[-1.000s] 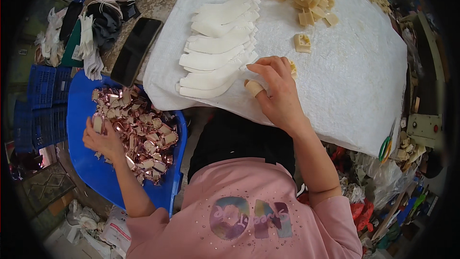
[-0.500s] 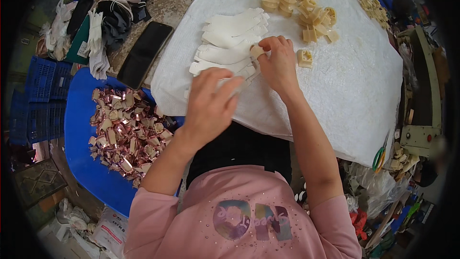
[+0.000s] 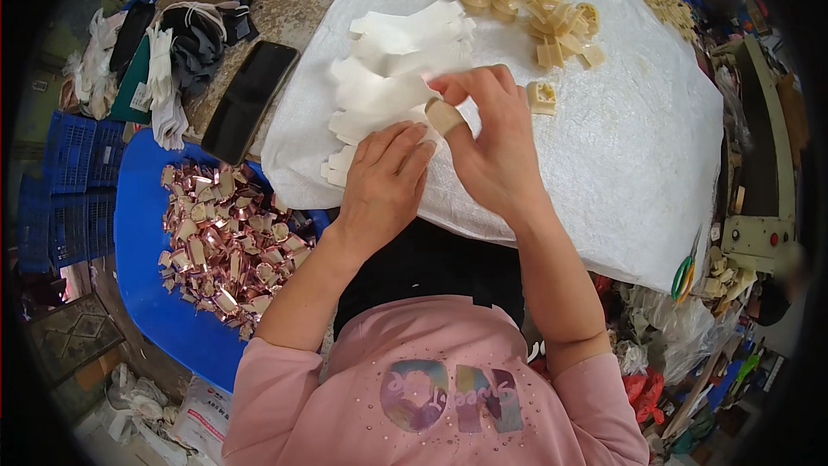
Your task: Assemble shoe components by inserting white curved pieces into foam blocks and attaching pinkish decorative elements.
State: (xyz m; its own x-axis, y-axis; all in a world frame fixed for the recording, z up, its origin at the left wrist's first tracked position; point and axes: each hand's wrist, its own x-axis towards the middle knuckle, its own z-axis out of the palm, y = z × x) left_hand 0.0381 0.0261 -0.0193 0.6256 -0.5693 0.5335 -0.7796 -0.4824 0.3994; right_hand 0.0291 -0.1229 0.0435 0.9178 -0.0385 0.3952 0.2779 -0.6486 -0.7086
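White cut pieces [image 3: 412, 28] with curved edges and notched ends lie overlapping in a row on the white-covered table. My left hand [image 3: 384, 174] rests on the nearer pieces, palm down, fingers stretched out. Just beyond it, my right hand [image 3: 492, 134] has its index finger and thumb at the right end of one blurred white piece [image 3: 379, 91], which appears lifted and bent. A beige cover [image 3: 446, 117] wraps the right thumb. Beside the right hand's knuckles stands a single cream moulded block [image 3: 542, 98] with a hollow in its top.
More cream blocks [image 3: 565, 22] cluster at the far side of the table. A blue tub [image 3: 142, 267] of shiny pink-and-beige pieces [image 3: 228, 242] stands at left, below a black phone [image 3: 252, 102]. Green-handled scissors [image 3: 683, 278] hang at the table's right edge.
My left hand has come down flat onto the white pieces. My right hand has shifted slightly left and nearer, and a white piece at its fingertips has risen.
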